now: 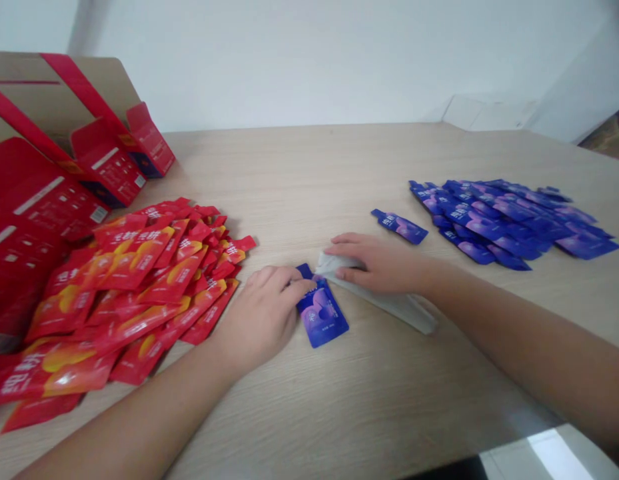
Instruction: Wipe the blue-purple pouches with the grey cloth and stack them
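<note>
Near the middle of the table, a small blue pouch (323,317) with pink-purple print lies with its narrow neck end pointing away from me. My left hand (264,317) rests at its left edge, fingers curled and thumb across its upper part. Just to the right, my right hand (376,263) grips a long whitish-grey flat piece (404,310), thumb and fingers closed over its far end. That piece slants toward the lower right, and its far tip meets the pouch's top. What it is made of is unclear.
Red pouches (144,280) are heaped on the left, against open red boxes (112,163) and a cardboard carton (94,73). A pile of blue pouches (499,217) lies at right, with a single blue pouch (402,225) beside it. A white wall backs the wooden table (299,173).
</note>
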